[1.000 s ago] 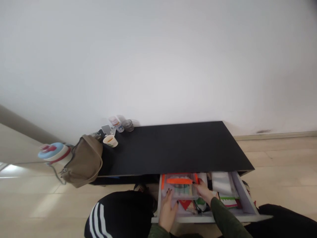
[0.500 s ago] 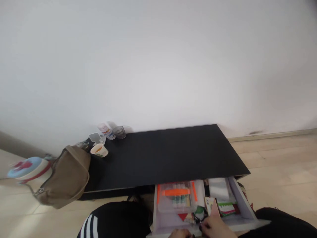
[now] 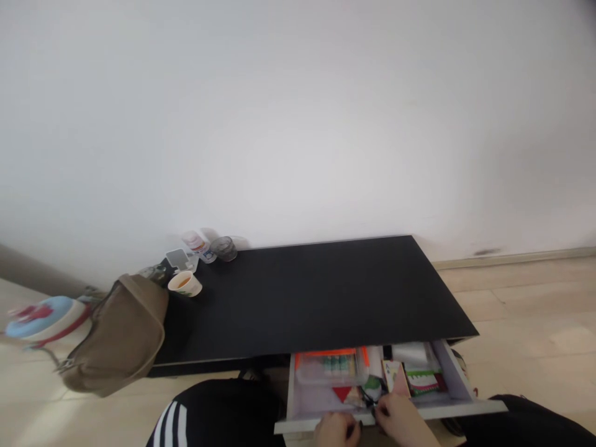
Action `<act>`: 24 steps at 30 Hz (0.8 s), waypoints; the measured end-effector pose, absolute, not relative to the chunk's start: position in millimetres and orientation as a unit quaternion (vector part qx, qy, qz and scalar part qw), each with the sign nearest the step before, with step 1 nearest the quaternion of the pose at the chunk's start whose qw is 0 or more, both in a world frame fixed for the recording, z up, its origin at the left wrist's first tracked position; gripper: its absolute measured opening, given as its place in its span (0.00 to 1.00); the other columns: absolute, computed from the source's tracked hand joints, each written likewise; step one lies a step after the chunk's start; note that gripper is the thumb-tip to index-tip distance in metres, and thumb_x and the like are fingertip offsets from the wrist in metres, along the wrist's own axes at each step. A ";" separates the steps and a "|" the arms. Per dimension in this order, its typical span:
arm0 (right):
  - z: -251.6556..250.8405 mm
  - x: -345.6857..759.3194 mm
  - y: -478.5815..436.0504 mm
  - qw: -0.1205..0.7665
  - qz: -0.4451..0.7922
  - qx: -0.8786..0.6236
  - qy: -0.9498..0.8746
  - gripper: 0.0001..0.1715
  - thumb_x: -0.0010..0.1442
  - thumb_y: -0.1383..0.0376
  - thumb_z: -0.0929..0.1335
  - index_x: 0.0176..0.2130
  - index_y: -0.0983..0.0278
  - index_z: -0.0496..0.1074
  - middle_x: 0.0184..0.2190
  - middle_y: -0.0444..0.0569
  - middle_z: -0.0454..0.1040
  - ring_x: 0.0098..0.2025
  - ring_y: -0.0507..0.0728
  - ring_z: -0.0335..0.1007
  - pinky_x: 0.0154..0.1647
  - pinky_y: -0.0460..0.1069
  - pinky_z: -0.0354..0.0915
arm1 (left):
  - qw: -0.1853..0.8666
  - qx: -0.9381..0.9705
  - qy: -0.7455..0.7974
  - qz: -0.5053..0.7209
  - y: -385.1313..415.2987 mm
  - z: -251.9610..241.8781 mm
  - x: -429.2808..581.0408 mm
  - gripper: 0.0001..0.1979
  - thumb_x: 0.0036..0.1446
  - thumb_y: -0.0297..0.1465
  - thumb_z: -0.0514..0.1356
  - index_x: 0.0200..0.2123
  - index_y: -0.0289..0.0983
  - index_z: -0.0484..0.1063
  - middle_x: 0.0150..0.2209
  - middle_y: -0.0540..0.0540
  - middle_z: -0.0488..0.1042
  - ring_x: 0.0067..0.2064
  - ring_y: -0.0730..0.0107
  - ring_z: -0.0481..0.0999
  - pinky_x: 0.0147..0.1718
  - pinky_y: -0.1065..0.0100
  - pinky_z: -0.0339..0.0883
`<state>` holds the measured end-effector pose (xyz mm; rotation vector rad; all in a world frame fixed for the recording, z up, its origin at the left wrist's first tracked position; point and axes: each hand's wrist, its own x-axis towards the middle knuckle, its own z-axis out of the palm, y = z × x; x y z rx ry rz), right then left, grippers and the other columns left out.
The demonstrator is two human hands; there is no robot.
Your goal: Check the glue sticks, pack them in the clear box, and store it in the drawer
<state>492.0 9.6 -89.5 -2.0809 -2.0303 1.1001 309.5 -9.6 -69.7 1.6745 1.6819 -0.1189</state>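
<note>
Both my hands are at the front panel of a white drawer (image 3: pixel 302 424) pulled out from under a black desk (image 3: pixel 321 292). My left hand (image 3: pixel 338 428) rests at the panel with curled fingers; whatever they hold is hidden. Just right of it, my right hand (image 3: pixel 399 417) has its fingers pinched together over the panel's top edge, beside a thin dark item (image 3: pixel 370 400) too small to identify. Inside the drawer lie a clear plastic box with orange clips (image 3: pixel 333 369), a red triangular piece (image 3: pixel 342 393), a playing card (image 3: pixel 395 374) and a green-and-white packet (image 3: pixel 423 381).
Toward the desk's left end stand a paper cup of brown drink (image 3: pixel 185 284), a dark glass (image 3: pixel 224 248), a white bottle (image 3: pixel 199 246) and a phone-like item (image 3: pixel 177 258). A brown bag (image 3: pixel 123 335) hangs over the left edge, beside a blue-lidded container (image 3: pixel 51 320). My knees flank the drawer.
The drawer has slid inward a little, so the desktop covers more of the plastic box. My hands have moved forward with the panel, and the left one shows more.
</note>
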 end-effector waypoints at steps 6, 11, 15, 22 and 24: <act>-79.9 485.8 22.9 0.051 0.312 -0.677 -0.665 0.14 0.56 0.68 0.64 0.27 0.60 0.78 0.28 0.53 0.79 0.34 0.62 0.76 0.34 0.50 0.61 | 0.370 0.668 0.645 0.015 5.6 -73.9 309.8 0.15 0.59 0.31 0.53 0.34 0.41 0.81 0.35 0.43 0.81 0.41 0.59 0.78 0.40 0.66 0.64; -75.4 485.8 36.7 0.097 0.323 -0.665 -0.667 0.13 0.56 0.68 0.63 0.28 0.61 0.76 0.27 0.50 0.78 0.33 0.60 0.76 0.34 0.49 0.60 | 0.388 0.657 0.639 0.097 19.8 -73.8 310.5 0.14 0.57 0.27 0.53 0.38 0.40 0.79 0.40 0.42 0.80 0.46 0.59 0.77 0.47 0.65 0.64; -76.6 483.3 45.2 0.130 0.335 -0.654 -0.666 0.13 0.57 0.69 0.62 0.33 0.62 0.76 0.31 0.51 0.79 0.37 0.60 0.76 0.40 0.49 0.63 | 0.384 0.667 0.617 0.165 31.7 -69.3 310.8 0.17 0.55 0.26 0.51 0.41 0.39 0.78 0.43 0.42 0.79 0.48 0.58 0.75 0.50 0.62 0.64; -85.7 480.3 62.1 0.203 0.322 -0.652 -0.656 0.20 0.53 0.71 0.63 0.45 0.63 0.75 0.43 0.55 0.77 0.49 0.62 0.72 0.52 0.51 0.63 | 0.338 0.684 0.631 0.138 52.9 -68.7 307.0 0.23 0.52 0.27 0.53 0.53 0.35 0.72 0.53 0.38 0.73 0.57 0.52 0.68 0.56 0.57 0.58; -86.4 479.7 68.0 0.205 0.322 -0.651 -0.656 0.21 0.53 0.72 0.62 0.45 0.64 0.75 0.43 0.55 0.77 0.50 0.62 0.71 0.54 0.51 0.62 | 0.331 0.680 0.642 0.126 58.7 -69.5 304.4 0.23 0.53 0.27 0.53 0.53 0.35 0.71 0.53 0.38 0.73 0.56 0.52 0.68 0.56 0.58 0.57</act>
